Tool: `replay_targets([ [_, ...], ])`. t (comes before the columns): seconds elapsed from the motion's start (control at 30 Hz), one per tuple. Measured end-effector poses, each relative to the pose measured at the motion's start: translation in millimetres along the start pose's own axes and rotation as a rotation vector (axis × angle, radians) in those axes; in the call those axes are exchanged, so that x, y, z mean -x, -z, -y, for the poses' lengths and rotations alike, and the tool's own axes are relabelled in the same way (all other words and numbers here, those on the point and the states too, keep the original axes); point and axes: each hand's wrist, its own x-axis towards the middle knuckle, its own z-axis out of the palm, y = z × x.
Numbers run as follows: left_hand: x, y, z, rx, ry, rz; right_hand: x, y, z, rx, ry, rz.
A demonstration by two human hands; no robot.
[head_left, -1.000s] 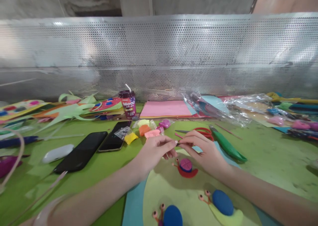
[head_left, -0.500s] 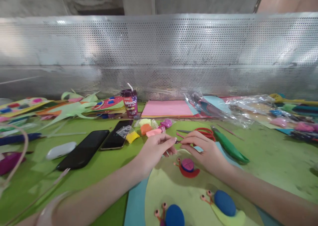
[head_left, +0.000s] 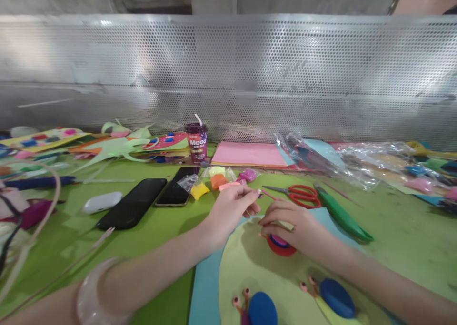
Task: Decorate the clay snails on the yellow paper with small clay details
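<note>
My left hand (head_left: 233, 205) is raised a little above the table, fingers pinched on a tiny dark bit I cannot make out. Lower and to its right, my right hand (head_left: 291, 225) rests with curled fingers on a red clay snail with a pink shell (head_left: 280, 245), partly covering it. The snail sits on a pale yellow-green sheet (head_left: 260, 272) lying over blue paper (head_left: 204, 291). Two more clay snails with blue shells (head_left: 262, 308) (head_left: 335, 299) lie nearer to me on that sheet.
Red scissors (head_left: 302, 194), a green leaf shape (head_left: 342, 215), clay lumps in small bags (head_left: 214, 182), two black phones (head_left: 134, 210) (head_left: 176, 192), a white case (head_left: 102, 202), a drink cup (head_left: 196, 142), pink paper (head_left: 250, 154) and plastic bags (head_left: 342, 161) lie before a perforated metal wall.
My hands have parted: the right hand dropped from the pinch onto the red snail, while the left stayed up holding the small bit. The view shifted slightly.
</note>
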Motion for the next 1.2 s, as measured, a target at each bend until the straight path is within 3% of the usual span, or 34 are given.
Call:
replay_targets([
  [0.1,-2,0.4,3,-0.013,-0.019,0.01,-1,-3,2,0.046,0.067,0.077],
  [0.23,-3,0.8,6,-0.028,-0.052,0.016,0,-7,-1,0.214,0.133,0.068],
  [0.53,-2,1.1,-2,0.006,-0.04,0.051,-10,-3,7,0.222,-0.03,0.253],
  [0.67,-3,2.3,0,0.045,-0.048,0.066,-16,0,11,0.153,-0.034,0.289],
  [0.73,-3,2.6,2,0.05,-0.043,0.07,-18,3,14,0.105,-0.089,0.275],
  [0.93,-3,3.1,4,0.059,-0.029,0.061,-25,7,26,0.053,-0.44,0.276],
  [1.2,-5,4.1,4,0.069,-0.038,0.066,-25,4,24,0.054,-0.539,0.355],
])
